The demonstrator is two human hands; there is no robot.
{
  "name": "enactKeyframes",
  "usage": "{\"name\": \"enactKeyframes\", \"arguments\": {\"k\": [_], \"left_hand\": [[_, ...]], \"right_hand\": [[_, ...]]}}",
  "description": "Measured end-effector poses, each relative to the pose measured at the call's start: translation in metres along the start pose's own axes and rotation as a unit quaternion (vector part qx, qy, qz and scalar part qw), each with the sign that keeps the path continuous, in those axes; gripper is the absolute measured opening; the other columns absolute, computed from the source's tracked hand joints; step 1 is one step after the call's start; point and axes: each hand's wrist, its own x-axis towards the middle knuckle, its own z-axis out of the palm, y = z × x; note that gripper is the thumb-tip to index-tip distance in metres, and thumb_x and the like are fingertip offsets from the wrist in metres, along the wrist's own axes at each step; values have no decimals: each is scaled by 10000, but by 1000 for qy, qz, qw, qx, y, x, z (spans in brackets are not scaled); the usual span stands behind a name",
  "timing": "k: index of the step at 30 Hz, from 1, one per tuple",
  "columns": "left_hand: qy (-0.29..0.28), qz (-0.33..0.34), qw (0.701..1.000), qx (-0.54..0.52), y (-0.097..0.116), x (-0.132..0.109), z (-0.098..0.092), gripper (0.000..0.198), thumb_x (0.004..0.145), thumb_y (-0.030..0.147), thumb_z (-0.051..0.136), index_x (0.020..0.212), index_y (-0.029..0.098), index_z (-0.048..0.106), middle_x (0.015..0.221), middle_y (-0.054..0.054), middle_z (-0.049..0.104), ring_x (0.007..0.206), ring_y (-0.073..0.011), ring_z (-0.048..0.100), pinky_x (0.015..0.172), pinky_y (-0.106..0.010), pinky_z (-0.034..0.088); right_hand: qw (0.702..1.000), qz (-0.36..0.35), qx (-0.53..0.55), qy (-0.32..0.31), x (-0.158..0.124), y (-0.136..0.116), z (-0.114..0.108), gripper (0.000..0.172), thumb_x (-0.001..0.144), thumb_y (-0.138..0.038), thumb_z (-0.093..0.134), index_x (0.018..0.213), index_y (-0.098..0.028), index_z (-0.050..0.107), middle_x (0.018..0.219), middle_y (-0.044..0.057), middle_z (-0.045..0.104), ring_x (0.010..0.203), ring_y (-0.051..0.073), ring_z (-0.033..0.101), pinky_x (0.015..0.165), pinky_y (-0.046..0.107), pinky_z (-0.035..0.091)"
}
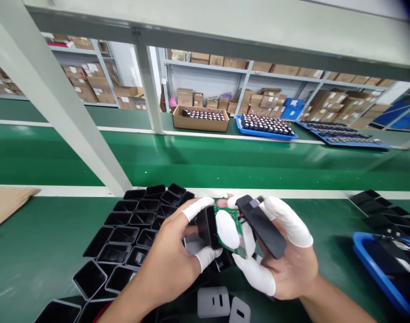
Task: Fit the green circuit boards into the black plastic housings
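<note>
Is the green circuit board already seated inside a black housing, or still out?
Out. The green circuit board lies exposed between the left hand and right hand, beside the black housing.

The left hand [171, 260] is wearing white rubbery finger cots, not a full glove: one is covering the index finger from the tip down past the first joint, another is sheathing the thumb, and a third is showing on a lower finger. The back of this hand and the wrist are going bare, with no sleeve, watch or ring showing. The right hand [285, 264] is wearing the same white cots, one rolled over the index finger, one over the thumb and one over a further finger, each ending in a thin rolled rim. Its palm and forearm are likewise going uncovered, with no sleeve reaching into view.
</note>
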Motion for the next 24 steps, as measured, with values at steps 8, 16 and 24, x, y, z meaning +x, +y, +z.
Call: {"name": "enactKeyframes", "arguments": {"k": [8, 16, 24], "left_hand": [[6, -76, 992, -103, -1, 0, 2, 619, 710, 28, 787, 1210, 359, 634, 1346, 1, 535, 946, -179, 714, 782, -207, 637], [-6, -29, 997, -69, -2, -1, 1, 643, 741, 19, 778, 1208, 439, 639, 1313, 56, 572, 1080, -154, 663, 907, -160, 577], [-9, -7, 997, -72, 0, -1, 1, 670, 736, 18, 787, 1215, 462, 637, 1262, 59, 588, 1017, -130, 677, 886, -142, 576]], "right_hand": [[997, -13, 74, 11, 9, -7, 0, 971, 767, 98, 565, 1554, -331, 192, 1207, 66, 676, 1194, 229, 632, 1094, 434, 473], [994, -8, 104, 4, 9, -6, 0, 982, 756, 89, 607, 1543, -373, 244, 1205, 3, 665, 1101, 147, 664, 1086, 300, 475], [999, 0, 38, 1, 1, 0, -2, 974, 769, 15, 665, 1549, -357, 215, 1257, 63, 639, 1176, 254, 637, 1101, 445, 470]]}}
